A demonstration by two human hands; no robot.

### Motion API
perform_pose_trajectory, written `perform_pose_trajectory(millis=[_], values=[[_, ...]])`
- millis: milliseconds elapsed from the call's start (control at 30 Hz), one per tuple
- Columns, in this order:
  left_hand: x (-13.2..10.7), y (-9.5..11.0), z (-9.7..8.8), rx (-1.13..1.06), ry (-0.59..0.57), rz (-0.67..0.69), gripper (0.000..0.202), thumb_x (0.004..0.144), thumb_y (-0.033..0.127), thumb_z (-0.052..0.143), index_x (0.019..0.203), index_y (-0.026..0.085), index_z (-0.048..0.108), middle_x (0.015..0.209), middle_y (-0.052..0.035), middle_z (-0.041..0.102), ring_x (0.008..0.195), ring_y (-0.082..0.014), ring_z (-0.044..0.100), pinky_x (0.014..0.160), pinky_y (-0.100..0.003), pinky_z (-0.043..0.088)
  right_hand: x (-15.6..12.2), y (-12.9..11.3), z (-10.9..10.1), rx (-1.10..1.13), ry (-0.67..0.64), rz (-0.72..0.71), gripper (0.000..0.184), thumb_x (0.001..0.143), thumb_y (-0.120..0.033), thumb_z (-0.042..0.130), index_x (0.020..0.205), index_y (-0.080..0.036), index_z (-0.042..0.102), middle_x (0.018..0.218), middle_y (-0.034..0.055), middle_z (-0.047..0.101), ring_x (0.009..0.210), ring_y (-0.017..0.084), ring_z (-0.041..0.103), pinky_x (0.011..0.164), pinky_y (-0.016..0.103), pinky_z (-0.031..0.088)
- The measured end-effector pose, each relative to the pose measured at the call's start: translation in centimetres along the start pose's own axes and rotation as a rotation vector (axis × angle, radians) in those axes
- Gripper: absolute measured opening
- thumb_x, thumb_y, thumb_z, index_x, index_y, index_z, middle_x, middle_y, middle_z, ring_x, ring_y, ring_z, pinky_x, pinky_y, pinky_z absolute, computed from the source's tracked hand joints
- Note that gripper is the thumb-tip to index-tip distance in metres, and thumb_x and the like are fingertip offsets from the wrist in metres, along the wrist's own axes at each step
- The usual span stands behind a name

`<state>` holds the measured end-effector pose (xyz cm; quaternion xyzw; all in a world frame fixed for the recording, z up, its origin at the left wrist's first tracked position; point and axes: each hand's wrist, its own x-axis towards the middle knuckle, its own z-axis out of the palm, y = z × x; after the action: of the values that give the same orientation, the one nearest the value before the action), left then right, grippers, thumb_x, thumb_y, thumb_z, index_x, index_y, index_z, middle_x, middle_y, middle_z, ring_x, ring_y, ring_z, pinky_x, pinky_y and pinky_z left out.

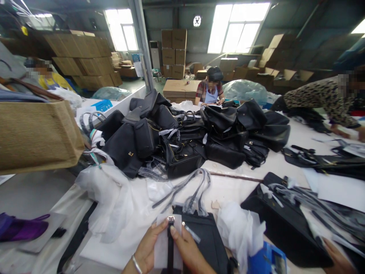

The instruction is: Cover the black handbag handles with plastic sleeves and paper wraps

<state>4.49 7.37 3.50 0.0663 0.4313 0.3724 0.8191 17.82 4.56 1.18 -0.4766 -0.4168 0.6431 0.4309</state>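
Observation:
At the bottom middle, my left hand, with a silver bangle on its wrist, is closed on the left edge of a white sheet and the black buckle strap lying over it. My right hand is closed on the same strap from the other side, its thumb pressed just below the metal buckle. Under and beside my right hand lies a black bag. Its handles, wrapped in clear film, stretch away from me on the table.
A large pile of black bags covers the table's middle. White wrapping and a blue box lie to the right, near another person's hand and a black bag. A burlap bag juts in at left. Co-workers are around the tables.

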Motion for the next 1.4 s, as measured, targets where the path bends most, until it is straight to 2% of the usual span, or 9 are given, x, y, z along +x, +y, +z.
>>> perform_pose_trajectory(millis=[100,333,433,600,700,800,967,1233,1400], values=[[0.1,-0.4,0.2,-0.008,0.041,0.028,0.042,0.072,0.033,0.075,0.109,0.014,0.066,0.088,-0.0115,0.076,0.086,-0.0288,0.071,0.081,-0.039,0.054,0.1,0.0,-0.1,0.037,-0.029,0.006,0.052,0.088,-0.056,0.05,0.13,-0.025,0.055,0.13,0.0062,0.059,0.125,0.028,0.048,0.107,0.045,0.033],[0.1,-1.8,1.3,0.121,0.217,0.338,0.055,0.071,0.036,0.076,0.12,0.018,0.061,0.104,-0.0083,0.074,0.092,-0.0241,0.07,0.087,-0.034,0.052,-0.2,-0.2,0.3,-0.054,0.043,-0.028,0.045,0.091,-0.05,0.047,0.13,-0.027,0.054,0.132,0.005,0.057,0.127,0.025,0.046,0.109,0.042,0.03],[0.2,-2.0,1.3,0.204,0.241,0.381,0.057,0.07,0.038,0.077,0.12,0.017,0.061,0.106,-0.0088,0.073,0.099,-0.0251,0.067,0.094,-0.035,0.048,-0.2,0.0,0.2,-0.05,0.07,-0.038,0.043,0.091,-0.048,0.049,0.128,-0.026,0.056,0.13,0.0049,0.059,0.124,0.025,0.049,0.107,0.041,0.033],[0.1,-1.7,1.4,0.289,0.236,0.369,0.055,0.068,0.036,0.077,0.117,0.017,0.062,0.11,-0.0094,0.072,0.109,-0.0286,0.062,0.098,-0.037,0.044,-0.4,0.4,0.0,-0.054,0.163,-0.026,0.039,0.086,-0.046,0.056,0.119,-0.024,0.062,0.121,0.0053,0.065,0.114,0.027,0.056,0.1,0.039,0.04],[-0.2,-1.5,1.9,0.317,0.164,0.351,0.048,0.074,0.037,0.072,0.117,0.018,0.063,0.113,-0.0091,0.07,0.109,-0.028,0.061,0.098,-0.037,0.044,-0.7,0.5,-0.2,-0.059,0.198,-0.025,0.039,0.085,-0.045,0.058,0.116,-0.023,0.063,0.12,0.0057,0.065,0.111,0.027,0.058,0.097,0.038,0.043],[-0.4,-1.4,2.4,0.342,0.081,0.304,0.043,0.08,0.038,0.066,0.116,0.016,0.063,0.109,-0.0097,0.071,0.105,-0.027,0.063,0.094,-0.037,0.046,-0.9,0.4,-0.4,-0.055,0.214,-0.026,0.039,0.083,-0.044,0.06,0.115,-0.022,0.064,0.115,0.0057,0.068,0.106,0.028,0.06,0.093,0.037,0.045],[-0.3,-1.2,2.3,0.294,0.005,0.211,0.039,0.081,0.036,0.065,0.113,0.014,0.065,0.102,-0.0114,0.073,0.099,-0.0266,0.065,0.087,-0.036,0.049,-0.7,0.4,-0.8,-0.037,0.215,0.006,0.04,0.079,-0.044,0.065,0.11,-0.019,0.065,0.106,0.0062,0.071,0.097,0.029,0.063,0.086,0.038,0.048],[-0.3,-1.4,2.2,0.255,0.004,0.206,0.036,0.082,0.036,0.064,0.111,0.014,0.065,0.094,-0.0096,0.073,0.088,-0.0238,0.067,0.08,-0.034,0.05,-0.4,1.0,-0.8,-0.018,0.207,0.006,0.041,0.077,-0.042,0.066,0.11,-0.017,0.065,0.107,0.0064,0.071,0.099,0.029,0.063,0.087,0.038,0.048],[0.0,-1.6,2.4,0.272,0.027,0.253,0.035,0.079,0.036,0.067,0.105,0.012,0.068,0.09,-0.0094,0.073,0.086,-0.0219,0.065,0.077,-0.032,0.05,-0.2,1.1,-0.9,-0.049,0.226,0.01,0.043,0.076,-0.041,0.067,0.112,-0.018,0.064,0.108,0.0065,0.071,0.1,0.028,0.064,0.088,0.037,0.048]])
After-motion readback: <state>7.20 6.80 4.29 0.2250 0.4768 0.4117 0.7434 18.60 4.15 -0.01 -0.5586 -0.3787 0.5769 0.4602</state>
